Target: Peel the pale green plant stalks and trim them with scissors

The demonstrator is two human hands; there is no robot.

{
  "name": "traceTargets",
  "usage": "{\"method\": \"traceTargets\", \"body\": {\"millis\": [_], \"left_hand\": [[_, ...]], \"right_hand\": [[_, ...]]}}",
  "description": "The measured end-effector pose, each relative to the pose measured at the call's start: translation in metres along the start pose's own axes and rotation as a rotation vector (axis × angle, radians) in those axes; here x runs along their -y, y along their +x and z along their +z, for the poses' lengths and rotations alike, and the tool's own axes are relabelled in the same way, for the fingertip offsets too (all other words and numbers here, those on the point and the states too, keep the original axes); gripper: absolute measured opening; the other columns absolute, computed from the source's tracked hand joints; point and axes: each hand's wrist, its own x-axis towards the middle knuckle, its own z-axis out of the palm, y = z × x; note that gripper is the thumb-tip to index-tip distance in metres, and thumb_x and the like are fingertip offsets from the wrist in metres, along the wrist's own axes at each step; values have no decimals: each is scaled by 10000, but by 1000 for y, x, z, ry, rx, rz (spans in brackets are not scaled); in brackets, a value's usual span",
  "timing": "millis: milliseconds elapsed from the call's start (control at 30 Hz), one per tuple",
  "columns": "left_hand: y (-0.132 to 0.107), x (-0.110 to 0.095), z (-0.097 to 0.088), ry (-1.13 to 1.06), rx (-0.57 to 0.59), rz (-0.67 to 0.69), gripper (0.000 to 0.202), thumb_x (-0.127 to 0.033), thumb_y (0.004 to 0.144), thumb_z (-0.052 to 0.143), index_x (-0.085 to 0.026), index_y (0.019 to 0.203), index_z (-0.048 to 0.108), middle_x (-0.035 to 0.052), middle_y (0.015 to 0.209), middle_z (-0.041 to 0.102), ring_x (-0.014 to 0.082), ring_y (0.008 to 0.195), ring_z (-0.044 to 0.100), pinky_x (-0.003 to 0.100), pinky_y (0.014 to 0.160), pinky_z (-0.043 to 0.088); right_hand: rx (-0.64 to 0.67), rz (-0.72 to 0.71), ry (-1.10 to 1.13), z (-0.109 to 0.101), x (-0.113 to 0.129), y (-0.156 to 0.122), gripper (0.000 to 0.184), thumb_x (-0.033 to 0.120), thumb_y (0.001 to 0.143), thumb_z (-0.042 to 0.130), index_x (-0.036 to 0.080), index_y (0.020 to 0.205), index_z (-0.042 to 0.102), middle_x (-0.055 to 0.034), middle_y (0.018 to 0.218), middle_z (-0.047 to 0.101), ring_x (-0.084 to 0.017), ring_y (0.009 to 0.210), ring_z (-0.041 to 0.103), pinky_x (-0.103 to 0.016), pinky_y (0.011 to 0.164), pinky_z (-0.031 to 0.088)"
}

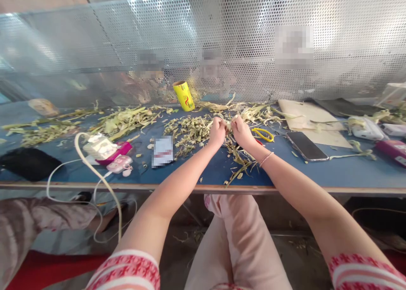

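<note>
My left hand [218,132] and my right hand [242,131] meet over the blue table [190,171], fingers closed on a pale plant piece [229,124] that spans the small gap between them. Most of that piece is hidden by the fingers. Beside my left hand lies a heap of short, curled greenish plant bits [193,129]. Long, dry-looking strips [253,112] spread behind my right hand. A yellow looped handle [264,134] rests just right of it; its other end is covered. Loose leafy scraps [240,161] lie below my hands.
A yellow printed tube [184,96] stands tilted near the perforated metal screen [247,36]. The phone [307,146] and cardboard [307,116] lie to the right. Leftward are a power strip [101,148] with cables, a card [163,151], more stalks [123,121] and a black bag [30,163].
</note>
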Motion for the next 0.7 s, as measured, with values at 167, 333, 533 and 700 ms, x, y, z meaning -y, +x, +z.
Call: {"method": "traceTargets", "body": {"millis": [167, 333, 533, 700], "left_hand": [[6, 5, 0, -181, -58, -72, 118, -305, 964, 355, -223, 880, 366, -79, 538, 419, 94, 429, 435, 228, 510, 356], [6, 4, -2, -251, -88, -131, 166, -398, 933, 427, -236, 929, 392, -85, 518, 425, 107, 403, 451, 242, 520, 363], [3, 2, -1, -270, -126, -151, 169, -384, 910, 482, -232, 888, 411, -74, 560, 420, 109, 470, 458, 244, 595, 379], [0, -5, -8, -66, -156, 60, 154, -233, 879, 536, -222, 780, 419, -20, 680, 472, 143, 708, 521, 237, 725, 377]], "right_hand": [[8, -28, 79, 0, 4, -2, 78, 297, 885, 352, 234, 871, 396, -7, 682, 496, -169, 640, 460, -301, 665, 373], [7, -1, 140, -2, 8, -4, 110, 333, 891, 388, 242, 847, 431, -5, 710, 509, -170, 674, 480, -292, 695, 389], [43, -40, 164, 0, 8, -6, 144, 353, 897, 393, 238, 831, 452, -14, 772, 535, -168, 714, 483, -297, 722, 393], [59, 31, 143, 3, 9, -6, 134, 342, 868, 438, 226, 808, 463, 23, 646, 488, -144, 605, 425, -287, 635, 353]]}}
